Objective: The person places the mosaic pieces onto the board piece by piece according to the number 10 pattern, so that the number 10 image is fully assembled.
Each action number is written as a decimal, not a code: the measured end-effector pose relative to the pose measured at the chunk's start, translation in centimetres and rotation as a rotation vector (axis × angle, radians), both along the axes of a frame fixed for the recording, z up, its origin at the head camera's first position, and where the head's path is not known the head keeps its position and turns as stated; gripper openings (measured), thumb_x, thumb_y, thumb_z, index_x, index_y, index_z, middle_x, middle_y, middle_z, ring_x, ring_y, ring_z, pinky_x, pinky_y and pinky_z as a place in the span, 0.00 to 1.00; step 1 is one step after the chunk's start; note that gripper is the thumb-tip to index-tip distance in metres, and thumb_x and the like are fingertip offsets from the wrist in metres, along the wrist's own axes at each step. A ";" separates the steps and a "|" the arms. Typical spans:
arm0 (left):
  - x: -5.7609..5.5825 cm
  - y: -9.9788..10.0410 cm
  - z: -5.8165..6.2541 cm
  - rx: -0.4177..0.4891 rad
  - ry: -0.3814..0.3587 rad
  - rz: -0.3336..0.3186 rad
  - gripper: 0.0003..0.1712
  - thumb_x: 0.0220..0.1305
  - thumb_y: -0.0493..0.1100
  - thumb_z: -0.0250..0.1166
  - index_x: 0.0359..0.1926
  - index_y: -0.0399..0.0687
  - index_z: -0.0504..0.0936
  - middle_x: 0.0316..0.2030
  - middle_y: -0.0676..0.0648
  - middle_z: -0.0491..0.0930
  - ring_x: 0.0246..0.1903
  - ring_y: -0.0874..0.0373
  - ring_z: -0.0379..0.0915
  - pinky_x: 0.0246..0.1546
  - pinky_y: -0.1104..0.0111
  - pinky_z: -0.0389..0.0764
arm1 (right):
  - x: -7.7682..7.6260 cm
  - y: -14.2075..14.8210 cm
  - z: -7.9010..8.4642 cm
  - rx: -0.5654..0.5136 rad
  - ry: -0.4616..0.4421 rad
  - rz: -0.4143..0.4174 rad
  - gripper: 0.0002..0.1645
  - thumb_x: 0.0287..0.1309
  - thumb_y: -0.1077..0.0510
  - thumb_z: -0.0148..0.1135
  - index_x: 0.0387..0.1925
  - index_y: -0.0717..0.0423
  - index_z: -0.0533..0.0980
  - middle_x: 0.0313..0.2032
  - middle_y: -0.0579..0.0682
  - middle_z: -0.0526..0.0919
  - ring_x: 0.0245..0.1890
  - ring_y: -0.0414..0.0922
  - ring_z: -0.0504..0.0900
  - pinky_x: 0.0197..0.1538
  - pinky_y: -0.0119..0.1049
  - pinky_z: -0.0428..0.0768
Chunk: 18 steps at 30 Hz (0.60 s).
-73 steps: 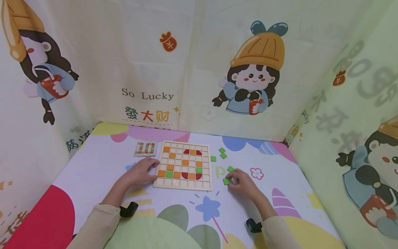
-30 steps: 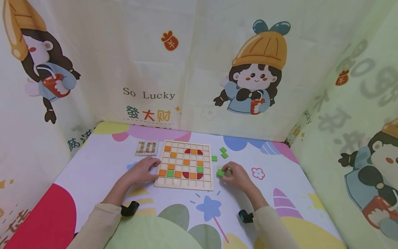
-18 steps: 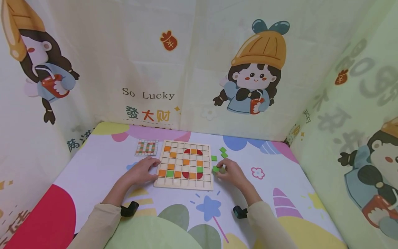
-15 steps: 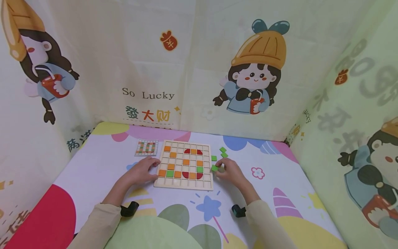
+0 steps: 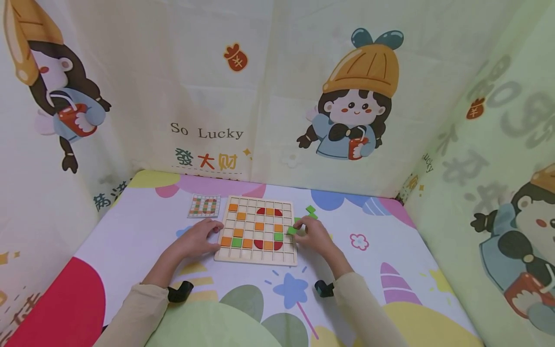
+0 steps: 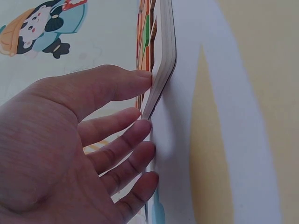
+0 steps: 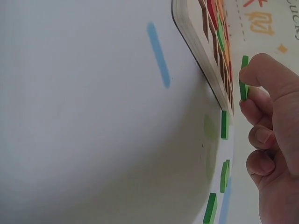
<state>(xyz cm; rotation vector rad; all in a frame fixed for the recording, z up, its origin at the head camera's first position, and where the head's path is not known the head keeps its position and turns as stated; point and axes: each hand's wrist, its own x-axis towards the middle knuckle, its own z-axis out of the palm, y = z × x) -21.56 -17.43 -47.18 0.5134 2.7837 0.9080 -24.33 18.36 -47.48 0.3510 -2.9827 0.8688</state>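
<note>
A wooden grid board [image 5: 243, 251] lies on the table, its squares partly filled with orange, green and red pieces. My left hand [image 5: 199, 238] rests at the board's left edge. In the left wrist view its thumb [image 6: 135, 84] touches the rim and the other fingers lie loosely spread along that side. Between thumb and index finger, my right hand [image 5: 315, 234] pinches a green square tile [image 7: 244, 77], which is held above the board's right edge. More green tiles [image 5: 310, 209] lie on the table to the right of the board, one partly hidden by this hand.
A small printed pattern card [image 5: 204, 206] lies just left of the board, near its far corner. The table cover [image 5: 243, 308] is printed with coloured shapes. A patterned curtain [image 5: 277, 96] hangs behind and on both sides.
My right hand has picked up a green tile from the table right of the board and carried it left to the board's right edge. The left hand has stayed in place.
</note>
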 end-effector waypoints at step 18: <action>-0.1 -0.1 -0.2 -0.001 0.016 -0.011 0.31 0.53 0.42 0.71 0.59 0.41 0.74 0.47 0.46 0.74 0.44 0.53 0.68 0.50 0.55 0.73 | -1.0 -2.5 0.0 -0.011 -0.062 0.033 0.11 0.50 0.55 0.69 0.38 0.50 0.81 0.37 0.45 0.80 0.38 0.44 0.73 0.43 0.36 0.75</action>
